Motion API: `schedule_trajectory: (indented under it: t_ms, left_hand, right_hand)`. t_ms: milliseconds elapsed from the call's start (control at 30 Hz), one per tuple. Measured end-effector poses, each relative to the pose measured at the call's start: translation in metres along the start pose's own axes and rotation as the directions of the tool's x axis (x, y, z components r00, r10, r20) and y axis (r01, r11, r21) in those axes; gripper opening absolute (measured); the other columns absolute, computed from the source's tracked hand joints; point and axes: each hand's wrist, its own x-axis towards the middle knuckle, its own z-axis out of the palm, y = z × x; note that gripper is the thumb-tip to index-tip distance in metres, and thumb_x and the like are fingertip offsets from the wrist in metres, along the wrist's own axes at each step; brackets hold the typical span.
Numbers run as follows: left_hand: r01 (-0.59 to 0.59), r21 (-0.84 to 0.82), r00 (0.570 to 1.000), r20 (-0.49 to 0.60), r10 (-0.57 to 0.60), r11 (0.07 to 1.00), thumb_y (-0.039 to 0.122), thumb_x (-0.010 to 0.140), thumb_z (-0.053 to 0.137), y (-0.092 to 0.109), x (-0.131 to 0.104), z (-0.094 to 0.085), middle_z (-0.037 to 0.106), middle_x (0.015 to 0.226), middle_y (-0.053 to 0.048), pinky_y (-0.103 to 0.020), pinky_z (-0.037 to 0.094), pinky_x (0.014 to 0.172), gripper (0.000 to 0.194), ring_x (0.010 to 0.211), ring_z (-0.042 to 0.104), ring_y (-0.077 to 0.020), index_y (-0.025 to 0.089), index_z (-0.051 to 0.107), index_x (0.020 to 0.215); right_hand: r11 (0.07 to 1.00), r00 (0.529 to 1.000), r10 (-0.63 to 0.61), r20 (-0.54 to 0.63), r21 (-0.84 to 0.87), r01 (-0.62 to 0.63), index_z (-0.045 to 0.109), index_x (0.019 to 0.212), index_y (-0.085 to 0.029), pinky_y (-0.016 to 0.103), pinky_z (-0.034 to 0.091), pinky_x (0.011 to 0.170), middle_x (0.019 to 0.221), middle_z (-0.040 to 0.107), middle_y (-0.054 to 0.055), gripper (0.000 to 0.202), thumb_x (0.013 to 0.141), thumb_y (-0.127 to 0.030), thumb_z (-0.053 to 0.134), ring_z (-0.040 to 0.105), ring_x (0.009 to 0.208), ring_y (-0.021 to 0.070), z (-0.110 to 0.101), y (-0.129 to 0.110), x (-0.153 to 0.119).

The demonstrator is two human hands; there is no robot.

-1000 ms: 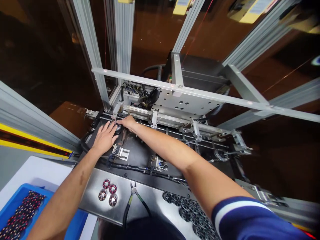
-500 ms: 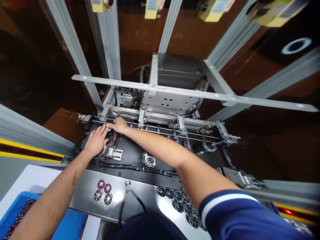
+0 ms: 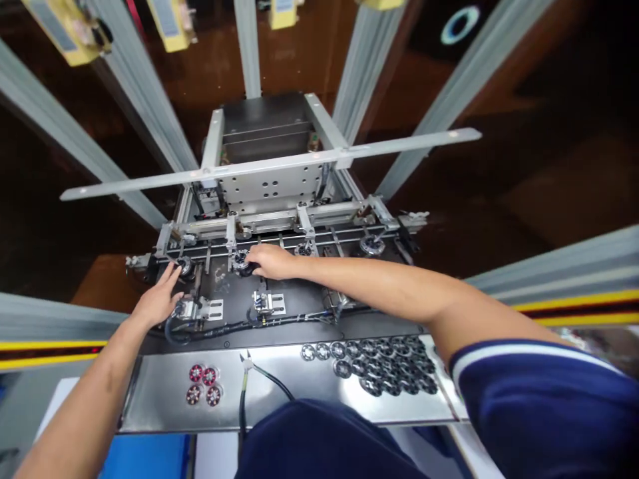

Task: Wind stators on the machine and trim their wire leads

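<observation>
My left hand (image 3: 158, 297) reaches over the left end of the machine, fingers stretched out. Its fingertips are at the near left edge of a round metal part (image 3: 186, 266); whether they touch it I cannot tell. Farther right, my right hand (image 3: 273, 261) has its fingers curled at the right side of a round spoked metal part (image 3: 240, 258) on the second station, closed on its edge. Two similar round parts, one by the third bracket (image 3: 303, 249) and one at the right end (image 3: 372, 245), sit along the rails.
On the steel tray (image 3: 164, 412) lie several small red-and-dark round parts (image 3: 209, 376), wire cutters (image 3: 248, 362) and many dark spoked discs (image 3: 379, 366). A metal bar (image 3: 264, 163) crosses above the machine. Yellow-edged light strips (image 3: 50, 352) flank both sides. A blue bin (image 3: 144, 456) sits below.
My view has swung to the right. My right hand has moved from the left-end station, beside my left hand, to the round part at the second station. My left hand stays at the left end.
</observation>
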Motion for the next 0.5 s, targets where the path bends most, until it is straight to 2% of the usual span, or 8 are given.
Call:
schedule_trajectory:
  t_ms: [133,233,333,367,433,500]
  left_hand:
    - [0.021,0.028,0.987,-0.158,-0.017,0.999,0.046,0.091,0.043,0.0,-0.015,-0.025,0.036,0.157,-0.02,-0.044,0.046,0.107,0.062,0.133,0.052,-0.0345,0.012,0.046,0.143]
    - [0.037,0.01,0.961,-0.276,-0.033,0.999,0.051,0.093,0.042,0.016,-0.035,-0.046,0.04,0.155,-0.02,-0.047,0.042,0.111,0.061,0.134,0.051,-0.0347,0.012,0.049,0.14]
    - [-0.027,-0.071,0.923,-0.384,-0.002,0.997,0.048,0.094,0.047,0.055,-0.053,-0.059,0.043,0.154,-0.014,-0.044,0.043,0.112,0.053,0.127,0.058,-0.03,0.018,0.052,0.137]
    - [-0.068,-0.099,0.909,-0.415,0.021,0.993,0.045,0.094,0.048,0.071,-0.056,-0.059,0.045,0.153,-0.013,-0.044,0.041,0.114,0.049,0.13,0.056,-0.0289,0.02,0.053,0.136]
    - [-0.144,-0.13,0.909,-0.409,0.079,0.981,0.039,0.096,0.046,0.1,-0.052,-0.053,0.049,0.15,-0.013,-0.045,0.038,0.116,0.044,0.136,0.05,-0.0271,0.02,0.053,0.136]
    - [-0.189,-0.141,0.924,-0.36,0.128,0.972,0.036,0.097,0.045,0.122,-0.04,-0.038,0.051,0.148,-0.016,-0.045,0.038,0.116,0.045,0.137,0.048,-0.0267,0.017,0.051,0.137]
  right_hand:
    - [0.998,0.998,-0.065,-0.011,0.001,0.065,0.067,0.102,-0.013,0.048,0.045,0.103,0.118,0.064,0.007,0.016,0.087,-0.017,0.069,0.057,0.118,0.0246,0.01,-0.006,0.016]
    - [0.999,0.999,-0.044,-0.018,0.025,0.045,0.066,0.1,-0.013,0.049,0.045,0.103,0.119,0.064,0.007,0.012,0.09,-0.02,0.066,0.056,0.119,0.0245,0.014,-0.002,0.017]
    - [0.996,0.999,0.044,-0.031,0.076,-0.042,0.065,0.106,-0.013,0.048,0.047,0.101,0.123,0.062,0.008,0.019,0.093,-0.027,0.063,0.057,0.118,0.0244,0.016,0.003,0.015]
    - [0.99,0.995,0.099,-0.034,0.1,-0.095,0.064,0.109,-0.013,0.048,0.049,0.099,0.123,0.061,0.009,0.022,0.094,-0.029,0.062,0.058,0.116,0.0243,0.016,0.004,0.016]
    - [0.96,0.971,0.239,-0.021,0.155,-0.233,0.063,0.113,-0.013,0.045,0.051,0.096,0.122,0.062,0.01,0.027,0.094,-0.033,0.061,0.06,0.112,0.0234,0.015,0.006,0.022]
    - [0.898,0.923,0.383,0.026,0.221,-0.379,0.062,0.115,-0.013,0.041,0.054,0.091,0.118,0.063,0.011,0.03,0.094,-0.033,0.063,0.063,0.106,0.0221,0.012,0.007,0.032]
